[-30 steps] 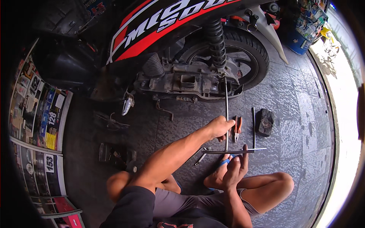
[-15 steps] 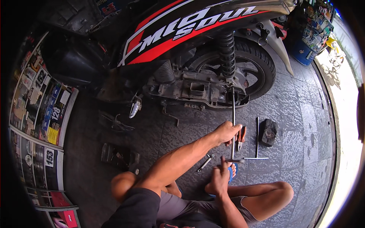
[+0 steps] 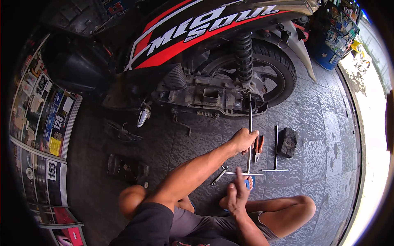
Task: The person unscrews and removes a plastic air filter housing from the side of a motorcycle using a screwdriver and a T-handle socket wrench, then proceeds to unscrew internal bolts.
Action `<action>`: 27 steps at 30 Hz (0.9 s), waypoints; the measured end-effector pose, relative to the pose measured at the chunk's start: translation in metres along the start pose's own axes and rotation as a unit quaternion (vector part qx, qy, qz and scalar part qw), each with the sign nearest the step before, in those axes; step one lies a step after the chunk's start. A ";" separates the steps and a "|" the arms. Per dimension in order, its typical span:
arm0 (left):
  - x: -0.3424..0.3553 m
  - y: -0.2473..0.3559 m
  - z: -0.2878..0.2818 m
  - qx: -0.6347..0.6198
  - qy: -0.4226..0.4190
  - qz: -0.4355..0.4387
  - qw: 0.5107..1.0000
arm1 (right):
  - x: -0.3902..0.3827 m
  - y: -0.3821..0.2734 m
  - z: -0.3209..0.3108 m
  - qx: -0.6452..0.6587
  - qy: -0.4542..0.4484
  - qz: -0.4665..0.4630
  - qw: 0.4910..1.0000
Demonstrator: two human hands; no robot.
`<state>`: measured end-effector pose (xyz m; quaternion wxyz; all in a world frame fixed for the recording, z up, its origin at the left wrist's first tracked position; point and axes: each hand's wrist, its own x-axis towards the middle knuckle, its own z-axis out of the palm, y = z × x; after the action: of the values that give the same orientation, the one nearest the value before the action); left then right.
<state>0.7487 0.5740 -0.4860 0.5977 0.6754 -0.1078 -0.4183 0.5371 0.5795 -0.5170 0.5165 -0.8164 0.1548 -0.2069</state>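
My left hand [image 3: 245,141] is closed around the shaft of a long T-handle wrench [image 3: 250,117]. The far end of this wrench meets the rear of the scooter's exposed engine case [image 3: 193,98], below the black shock spring; its exact contact point is hard to see. At the near end, my right hand [image 3: 237,196] is beside the crossbar, its fingers stretched out and a raised finger against or just over the bar, slightly blurred. Orange-handled pliers [image 3: 258,148] lie right of my left hand. A small wrench [image 3: 220,176] rests on the floor left of the crossbar.
A second T-handle wrench [image 3: 276,149] lies on the tiles beside a dark block [image 3: 288,142]. To the left are a black tray [image 3: 117,166] with small parts and a display shelf [image 3: 41,153]. The rear tyre [image 3: 289,74] stands beyond the engine case. A blue drum [image 3: 327,57] is at far right.
The wrench's crossbar has turned and now lies sideways in clear view. My right hand's fingers have shifted beside it. My left hand stays on the shaft.
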 end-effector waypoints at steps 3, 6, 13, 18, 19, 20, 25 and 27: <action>0.001 0.001 -0.004 -0.011 0.005 0.001 1.000 | 0.006 -0.007 0.000 0.333 -0.047 0.266 0.903; -0.005 -0.004 -0.003 -0.030 -0.016 0.001 0.999 | 0.020 -0.002 -0.007 0.602 0.124 0.412 0.672; -0.012 -0.009 0.014 -0.005 -0.099 -0.056 0.994 | -0.002 -0.005 0.012 -0.036 -0.087 0.173 0.980; -0.019 -0.003 0.003 -0.045 -0.082 -0.039 0.995 | 0.006 0.011 -0.005 0.222 0.127 0.279 0.925; -0.020 -0.001 0.002 -0.029 -0.075 -0.035 0.996 | 0.008 0.013 0.000 0.266 0.235 0.143 0.924; -0.020 0.001 0.001 -0.013 -0.067 -0.027 0.997 | 0.003 0.014 -0.007 0.154 0.178 0.082 0.968; -0.021 0.007 -0.006 -0.006 -0.084 -0.016 0.996 | -0.007 0.019 0.010 -0.259 -0.039 0.056 0.964; -0.021 0.008 -0.006 -0.028 -0.098 -0.012 0.995 | -0.002 0.022 0.013 -0.414 0.078 -0.016 0.907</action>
<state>0.7422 0.5900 -0.4702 0.5981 0.6156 -0.1461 -0.4920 0.5413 0.5818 -0.5420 0.1147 -0.9405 0.2531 -0.1955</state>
